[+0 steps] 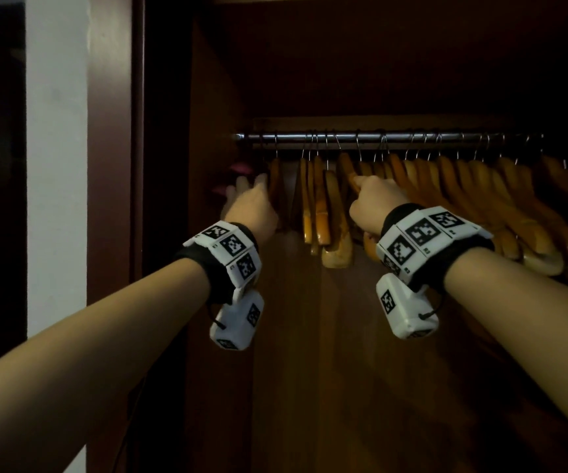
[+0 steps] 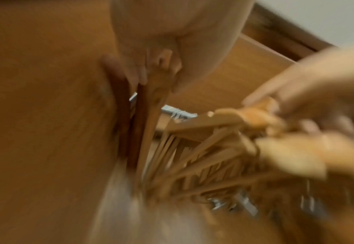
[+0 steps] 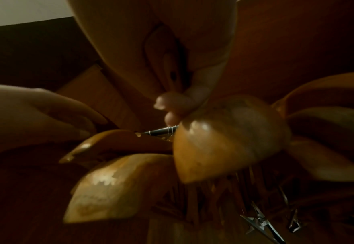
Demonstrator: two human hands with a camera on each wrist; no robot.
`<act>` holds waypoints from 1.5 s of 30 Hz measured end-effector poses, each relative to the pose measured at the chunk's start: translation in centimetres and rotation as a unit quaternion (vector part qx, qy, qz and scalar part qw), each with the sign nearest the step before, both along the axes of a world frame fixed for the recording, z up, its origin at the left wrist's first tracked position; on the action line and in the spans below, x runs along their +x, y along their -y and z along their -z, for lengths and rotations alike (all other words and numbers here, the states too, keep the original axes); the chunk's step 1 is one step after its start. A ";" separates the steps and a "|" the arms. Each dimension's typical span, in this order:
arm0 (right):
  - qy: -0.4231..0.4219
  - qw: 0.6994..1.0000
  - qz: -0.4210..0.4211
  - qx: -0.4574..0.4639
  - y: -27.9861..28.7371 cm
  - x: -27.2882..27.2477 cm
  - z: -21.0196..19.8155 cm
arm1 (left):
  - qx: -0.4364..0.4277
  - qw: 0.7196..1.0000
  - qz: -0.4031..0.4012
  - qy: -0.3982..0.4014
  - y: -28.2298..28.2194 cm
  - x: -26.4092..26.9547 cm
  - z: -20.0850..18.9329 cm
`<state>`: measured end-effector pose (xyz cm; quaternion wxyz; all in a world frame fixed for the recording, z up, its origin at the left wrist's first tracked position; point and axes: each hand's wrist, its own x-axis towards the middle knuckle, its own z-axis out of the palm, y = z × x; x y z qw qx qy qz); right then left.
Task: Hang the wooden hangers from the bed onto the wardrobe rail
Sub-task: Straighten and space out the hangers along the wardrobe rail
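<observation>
A metal wardrobe rail (image 1: 361,136) carries a long row of wooden hangers (image 1: 463,192). My right hand (image 1: 373,203) curls its fingers round the shoulder of one wooden hanger (image 1: 347,169) that hangs left of the middle. The right wrist view shows those fingers (image 3: 171,105) hooked over the hanger's rounded end (image 3: 224,140), with the rail (image 3: 161,131) behind. My left hand (image 1: 252,199) reaches with straight fingers to the leftmost hanger (image 1: 274,186). In the blurred left wrist view its fingers (image 2: 138,74) lie against that hanger's thin edge (image 2: 148,115).
The wardrobe's dark side panel (image 1: 221,131) stands just left of my left hand, with small pink things (image 1: 238,169) on it. A white wall (image 1: 57,165) lies further left. Metal clips (image 3: 261,221) hang under some hangers. Hangers crowd the rail's right part.
</observation>
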<state>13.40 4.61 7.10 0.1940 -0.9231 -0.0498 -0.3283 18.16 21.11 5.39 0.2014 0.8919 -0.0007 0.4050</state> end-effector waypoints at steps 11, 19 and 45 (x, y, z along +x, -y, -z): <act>-0.006 1.000 0.010 0.004 0.1 0.2 -0.1 | -0.040 0.988 0.104 -0.109 4.3 0.2 -0.4; -0.001 1.000 0.007 0.003 0.2 0.4 -0.1 | -0.093 0.992 0.064 -0.058 3.6 0.0 -0.2; -0.008 1.000 0.013 0.002 0.1 0.3 -0.1 | -0.052 0.997 -0.004 -0.054 0.8 0.5 0.1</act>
